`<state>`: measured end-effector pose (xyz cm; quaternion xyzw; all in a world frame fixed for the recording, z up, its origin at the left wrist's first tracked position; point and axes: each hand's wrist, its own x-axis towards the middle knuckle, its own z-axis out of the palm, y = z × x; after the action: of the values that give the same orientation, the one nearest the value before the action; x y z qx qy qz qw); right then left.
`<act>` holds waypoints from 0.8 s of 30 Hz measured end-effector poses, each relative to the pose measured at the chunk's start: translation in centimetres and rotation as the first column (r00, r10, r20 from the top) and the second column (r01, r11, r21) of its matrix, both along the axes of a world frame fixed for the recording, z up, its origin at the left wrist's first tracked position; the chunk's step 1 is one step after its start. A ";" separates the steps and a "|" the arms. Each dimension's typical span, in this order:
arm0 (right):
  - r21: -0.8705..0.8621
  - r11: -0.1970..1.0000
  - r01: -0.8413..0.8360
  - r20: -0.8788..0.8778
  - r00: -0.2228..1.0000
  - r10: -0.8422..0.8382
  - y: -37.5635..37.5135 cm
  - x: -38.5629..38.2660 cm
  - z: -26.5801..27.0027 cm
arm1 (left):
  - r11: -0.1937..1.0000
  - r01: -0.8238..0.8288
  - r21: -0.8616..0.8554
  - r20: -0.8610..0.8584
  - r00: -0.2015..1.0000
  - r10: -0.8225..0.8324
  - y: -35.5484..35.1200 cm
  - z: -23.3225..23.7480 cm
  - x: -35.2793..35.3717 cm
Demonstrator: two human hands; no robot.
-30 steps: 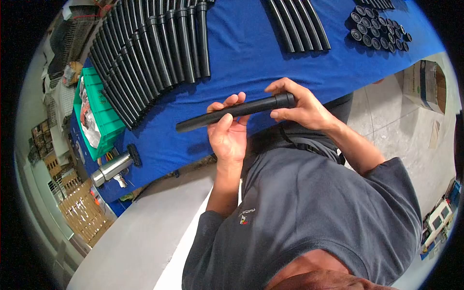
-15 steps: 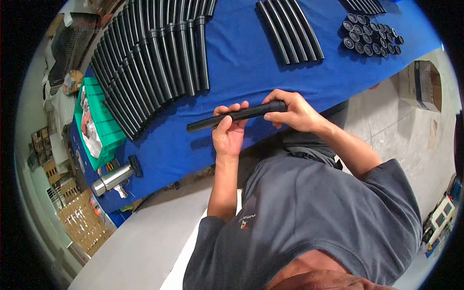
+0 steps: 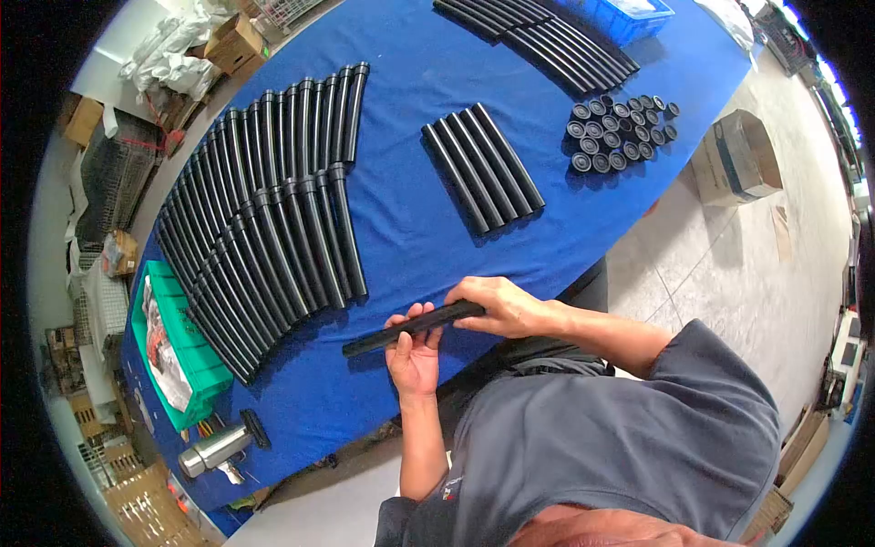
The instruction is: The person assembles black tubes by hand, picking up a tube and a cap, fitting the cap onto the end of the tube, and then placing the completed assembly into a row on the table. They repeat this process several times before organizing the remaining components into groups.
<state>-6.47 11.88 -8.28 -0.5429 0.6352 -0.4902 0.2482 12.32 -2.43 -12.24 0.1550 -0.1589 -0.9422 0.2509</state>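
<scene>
A black tube point(image 3: 372, 342) is held slantwise above the near edge of the blue-covered table, its right end raised in view. My left hand point(image 3: 415, 365) is closed around its middle, palm up, with the thumb in front. My right hand point(image 3: 506, 310) wraps over the right end from above and hides that end. Beyond my hands, several plain black tubes point(image 3: 483, 169) lie side by side. To the left spread rows of black tubes with wider collars at one end point(image 3: 264, 246). Several round black caps point(image 3: 611, 137) stand grouped at the right.
A green bin point(image 3: 205, 387) with plastic bags inside stands at the left table edge, near a steel flask point(image 3: 214, 451). More black tubes point(image 3: 547, 41) and a blue crate point(image 3: 629, 23) lie at the far end. A cardboard box point(image 3: 738, 159) sits on the floor.
The camera view has shifted, showing more of the far table. My right hand now covers the tube's right end, where a wider collar showed before. My left hand still holds the middle.
</scene>
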 end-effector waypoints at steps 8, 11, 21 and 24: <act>0.289 0.951 -0.114 0.655 0.748 -0.109 0.3 0.0 1.7 | 0.999 0.044 0.009 -0.082 0.996 -0.043 -0.4 0.0 -0.1; 0.290 0.952 -0.095 0.545 0.834 -0.083 0.1 0.6 1.3 | 0.999 0.031 0.012 -0.081 0.996 -0.029 -0.4 -0.7 0.4; 0.312 0.948 -0.061 0.431 0.899 -0.084 0.4 0.2 1.9 | 0.997 0.027 -0.070 -0.030 0.999 -0.029 0.0 -0.2 0.2; 0.090 0.995 0.050 0.159 0.985 -0.064 0.5 0.3 1.7 | 0.998 0.052 -0.019 0.015 0.999 -0.052 0.1 1.0 -0.4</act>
<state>-6.12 12.43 -6.57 -0.4718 0.6488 -0.5117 0.3077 11.96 -2.33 -11.23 0.1550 -0.1740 -0.9457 0.2265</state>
